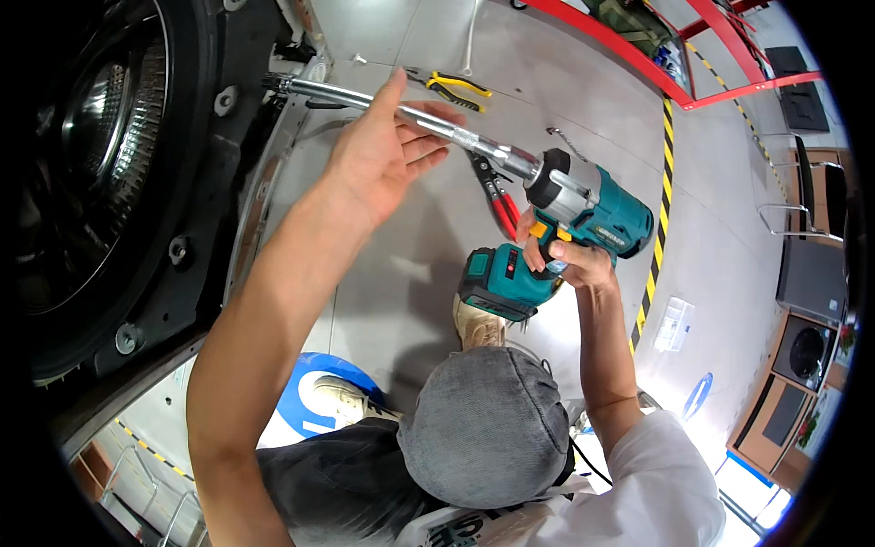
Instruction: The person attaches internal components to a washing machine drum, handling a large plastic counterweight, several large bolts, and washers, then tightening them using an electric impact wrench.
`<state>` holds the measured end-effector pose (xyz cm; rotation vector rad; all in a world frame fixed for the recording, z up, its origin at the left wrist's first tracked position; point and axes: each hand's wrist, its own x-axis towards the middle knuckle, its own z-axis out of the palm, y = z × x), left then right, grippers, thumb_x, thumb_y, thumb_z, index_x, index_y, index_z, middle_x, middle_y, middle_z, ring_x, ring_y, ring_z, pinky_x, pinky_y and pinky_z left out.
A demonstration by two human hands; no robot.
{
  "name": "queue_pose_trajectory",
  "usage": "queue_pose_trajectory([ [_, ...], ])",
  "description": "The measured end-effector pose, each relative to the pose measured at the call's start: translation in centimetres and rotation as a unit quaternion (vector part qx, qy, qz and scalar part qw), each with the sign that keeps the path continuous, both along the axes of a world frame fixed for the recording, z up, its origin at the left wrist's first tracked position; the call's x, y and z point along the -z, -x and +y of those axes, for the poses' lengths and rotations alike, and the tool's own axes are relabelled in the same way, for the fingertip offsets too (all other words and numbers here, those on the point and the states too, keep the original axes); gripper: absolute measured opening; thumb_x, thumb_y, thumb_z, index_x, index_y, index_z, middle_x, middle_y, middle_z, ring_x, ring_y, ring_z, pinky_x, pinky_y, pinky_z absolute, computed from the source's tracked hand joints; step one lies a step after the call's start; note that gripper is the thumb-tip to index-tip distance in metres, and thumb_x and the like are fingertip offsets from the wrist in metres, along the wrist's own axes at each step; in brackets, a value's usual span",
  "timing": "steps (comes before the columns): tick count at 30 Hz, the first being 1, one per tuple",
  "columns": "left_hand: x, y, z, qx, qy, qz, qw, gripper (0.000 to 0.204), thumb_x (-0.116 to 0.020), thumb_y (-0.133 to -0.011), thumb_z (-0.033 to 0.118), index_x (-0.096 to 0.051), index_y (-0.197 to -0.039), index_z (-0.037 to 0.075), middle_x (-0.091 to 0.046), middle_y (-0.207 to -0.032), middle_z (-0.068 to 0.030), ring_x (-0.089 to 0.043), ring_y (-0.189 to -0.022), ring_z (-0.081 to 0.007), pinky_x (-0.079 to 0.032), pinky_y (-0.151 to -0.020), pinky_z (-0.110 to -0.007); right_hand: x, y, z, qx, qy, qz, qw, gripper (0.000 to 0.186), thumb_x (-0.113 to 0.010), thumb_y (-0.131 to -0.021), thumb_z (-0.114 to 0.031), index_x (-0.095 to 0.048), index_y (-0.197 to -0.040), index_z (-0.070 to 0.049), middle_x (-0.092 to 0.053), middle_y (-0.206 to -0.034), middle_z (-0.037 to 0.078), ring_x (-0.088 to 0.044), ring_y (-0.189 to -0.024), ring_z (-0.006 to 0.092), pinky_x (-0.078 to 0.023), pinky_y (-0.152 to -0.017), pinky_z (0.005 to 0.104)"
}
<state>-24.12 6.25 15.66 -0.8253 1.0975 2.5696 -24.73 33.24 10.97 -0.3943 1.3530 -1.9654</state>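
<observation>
My right hand [583,264] grips the handle of a teal cordless impact wrench [606,210], its fingers near the trigger. A teal and black battery [510,281] is fitted at its base. From the wrench's nose a long chrome extension bar [465,137] reaches left, its dark toothed tip [275,82] beside the metal edge of a machine. My left hand [383,150] is at the bar, which passes between its raised thumb and loosely stretched fingers. Yellow-handled pliers [451,88] and red-handled pliers [499,199] lie on the floor beyond.
At the left stands a machine with a ribbed metal drum [118,137] in a black surround with several bolts. A red cart [629,55] is at the far right, near yellow-black floor tape [658,228]. My bent knee [483,428] is in front, over a blue floor marking [301,401].
</observation>
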Motion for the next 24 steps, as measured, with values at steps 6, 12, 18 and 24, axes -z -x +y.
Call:
queue_pose_trajectory([
  [6, 0.9, -0.7, -0.7, 0.004, 0.0, -0.01, 1.0, 0.054, -0.04, -0.097, 0.052, -0.063, -0.101, 0.002, -0.066, -0.106, -0.013, -0.058, -0.104, -0.0205, -0.042, -0.096, -0.036, 0.5, 0.0, 0.1, -0.025, -0.009, -0.044, 0.999, 0.04, -0.073, -0.077, -0.014, -0.057, -0.108, 0.005, -0.062, -0.082, 0.012, -0.057, -0.063, 0.0171, -0.046, -0.057, 0.0299],
  [12, 2.3, -1.8, -1.6, -0.002, -0.032, -0.006, 0.999, 0.054, -0.038, -0.097, 0.053, -0.062, -0.099, 0.005, -0.067, -0.103, -0.0111, -0.06, -0.1, -0.0205, -0.043, -0.092, -0.035, -1.5, -1.6, -1.5, 0.016, -0.067, 0.018, 0.997, 0.041, -0.076, -0.072, -0.02, -0.056, -0.099, 0.003, -0.056, -0.067, 0.009, -0.053, -0.054, 0.0155, -0.044, -0.05, 0.0279],
  [18, 2.4, -1.9, -2.0, -0.002, -0.025, 0.018, 1.0, 0.047, -0.04, -0.098, 0.049, -0.062, -0.097, 0.008, -0.066, -0.104, -0.0094, -0.059, -0.098, -0.0188, -0.043, -0.089, -0.036, -1.6, -1.3, -2.1, 0.009, -0.059, 0.047, 0.997, 0.04, -0.079, -0.072, -0.019, -0.054, -0.097, 0.0, -0.056, -0.071, 0.008, -0.052, -0.054, 0.014, -0.045, -0.05, 0.0264],
  [24, 2.1, -1.8, 0.6, 0.069, -0.022, 0.007, 0.997, 0.052, -0.045, -0.094, 0.056, -0.064, -0.104, 0.008, -0.066, -0.102, -0.0053, -0.057, -0.099, -0.0155, -0.04, -0.092, -0.034, -1.5, -1.5, -1.4, 0.05, -0.11, 0.087, 0.989, 0.04, -0.077, -0.07, -0.021, -0.057, -0.097, 0.001, -0.059, -0.077, 0.011, -0.055, -0.053, 0.0159, -0.046, -0.052, 0.0275],
])
